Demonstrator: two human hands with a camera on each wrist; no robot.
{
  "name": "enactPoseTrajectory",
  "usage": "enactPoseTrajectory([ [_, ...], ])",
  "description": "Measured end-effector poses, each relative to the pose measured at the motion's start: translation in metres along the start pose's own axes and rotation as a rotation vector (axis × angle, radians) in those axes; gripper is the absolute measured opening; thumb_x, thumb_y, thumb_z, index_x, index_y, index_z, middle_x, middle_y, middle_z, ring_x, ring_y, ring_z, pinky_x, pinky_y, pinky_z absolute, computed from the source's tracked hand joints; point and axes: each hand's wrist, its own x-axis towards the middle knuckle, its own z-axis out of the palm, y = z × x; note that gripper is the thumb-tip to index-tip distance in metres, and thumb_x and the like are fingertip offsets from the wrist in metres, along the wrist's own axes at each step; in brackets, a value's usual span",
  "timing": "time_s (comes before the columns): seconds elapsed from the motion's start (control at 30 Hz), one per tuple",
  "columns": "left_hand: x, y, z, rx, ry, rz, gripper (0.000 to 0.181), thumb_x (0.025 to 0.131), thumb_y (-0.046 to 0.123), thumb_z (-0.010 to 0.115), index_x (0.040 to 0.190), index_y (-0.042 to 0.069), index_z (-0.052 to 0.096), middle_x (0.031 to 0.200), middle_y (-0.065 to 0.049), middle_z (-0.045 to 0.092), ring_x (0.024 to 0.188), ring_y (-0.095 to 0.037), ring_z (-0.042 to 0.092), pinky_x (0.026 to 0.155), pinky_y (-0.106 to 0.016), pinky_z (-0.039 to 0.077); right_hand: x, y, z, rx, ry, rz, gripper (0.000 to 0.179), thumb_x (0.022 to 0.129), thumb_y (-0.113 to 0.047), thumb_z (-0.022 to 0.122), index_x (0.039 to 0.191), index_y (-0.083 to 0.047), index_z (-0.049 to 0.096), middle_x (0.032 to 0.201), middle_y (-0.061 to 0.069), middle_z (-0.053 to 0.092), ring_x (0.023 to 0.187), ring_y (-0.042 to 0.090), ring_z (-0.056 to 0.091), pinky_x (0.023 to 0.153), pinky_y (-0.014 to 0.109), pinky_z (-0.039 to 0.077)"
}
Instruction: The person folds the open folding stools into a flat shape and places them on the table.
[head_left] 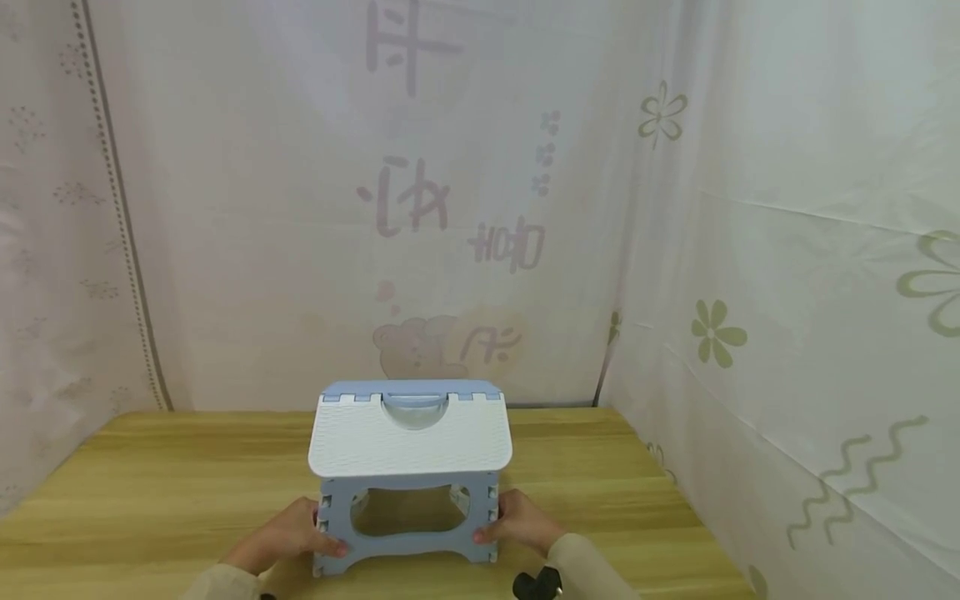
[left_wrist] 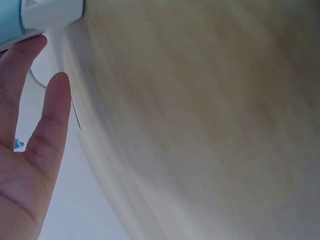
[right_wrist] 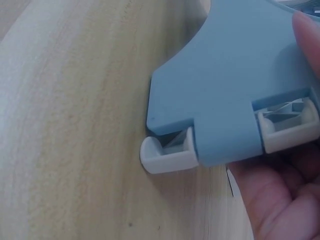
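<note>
A blue-and-white folding step stool stands on the wooden table in the head view, its white top panel sloping toward me below a blue strip with a handle cut-out. My left hand grips the left edge of its blue front leg panel, thumb across the front. On the opposite edge, my right hand holds the panel the same way. The left wrist view catches a corner of the stool above the left fingers. Blue leg and white hinge pieces fill the right wrist view, beside the right hand.
The wood-grain table extends around the stool, its right edge running down beside a patterned curtain. Another pale curtain hangs behind the table. A black wrist strap part shows at the right sleeve.
</note>
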Motion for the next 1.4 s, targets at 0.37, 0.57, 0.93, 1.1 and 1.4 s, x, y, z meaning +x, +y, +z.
enactPoseTrajectory([
  [0.37, 0.0023, 0.0021, 0.0008, 0.004, 0.003, -0.02, 0.037, 0.071, 0.01, 0.083, 0.095, -0.012, 0.065, 0.091, -0.017, 0.07, 0.081, -0.02, 0.064, 0.07, -0.027, 0.05, 0.0, 0.0014, -0.0019, -0.013, 0.012, -0.009, 0.038, 0.07, 0.002, 0.077, 0.105, 0.012, 0.064, 0.1, 0.021, 0.069, 0.091, 0.026, 0.066, 0.083, 0.04, 0.051],
  [0.57, 0.0028, 0.0024, 0.002, 0.01, 0.006, -0.031, 0.038, 0.07, 0.011, 0.083, 0.096, -0.011, 0.065, 0.092, -0.017, 0.07, 0.082, -0.02, 0.063, 0.071, -0.028, 0.05, -0.0013, -0.0001, -0.0029, -0.016, 0.008, 0.0, 0.035, 0.072, 0.0, 0.077, 0.104, 0.011, 0.066, 0.097, 0.018, 0.07, 0.088, 0.021, 0.066, 0.081, 0.036, 0.052],
  [0.93, 0.0009, 0.0027, 0.002, 0.013, 0.014, -0.033, 0.039, 0.07, 0.01, 0.083, 0.097, -0.012, 0.064, 0.093, -0.018, 0.07, 0.083, -0.02, 0.063, 0.072, -0.028, 0.05, 0.0004, -0.0004, -0.001, -0.016, 0.006, -0.006, 0.032, 0.071, 0.0, 0.076, 0.1, 0.01, 0.066, 0.094, 0.018, 0.071, 0.085, 0.02, 0.066, 0.08, 0.034, 0.052],
  [1.1, -0.0004, 0.0022, 0.0024, 0.017, 0.013, -0.052, 0.04, 0.071, 0.011, 0.083, 0.098, -0.012, 0.065, 0.094, -0.017, 0.07, 0.083, -0.019, 0.063, 0.073, -0.029, 0.05, 0.0008, 0.001, -0.001, -0.001, -0.013, -0.008, 0.032, 0.072, 0.0, 0.076, 0.101, 0.01, 0.066, 0.095, 0.017, 0.071, 0.085, 0.019, 0.066, 0.078, 0.031, 0.052],
  [1.4, -0.0003, 0.0038, 0.002, 0.013, 0.012, -0.038, 0.039, 0.07, 0.011, 0.083, 0.096, -0.012, 0.064, 0.092, -0.017, 0.07, 0.082, -0.019, 0.063, 0.071, -0.027, 0.049, 0.0006, 0.0016, -0.0006, -0.002, -0.003, -0.003, 0.036, 0.072, -0.001, 0.076, 0.104, 0.011, 0.065, 0.099, 0.019, 0.07, 0.09, 0.024, 0.066, 0.083, 0.038, 0.051],
])
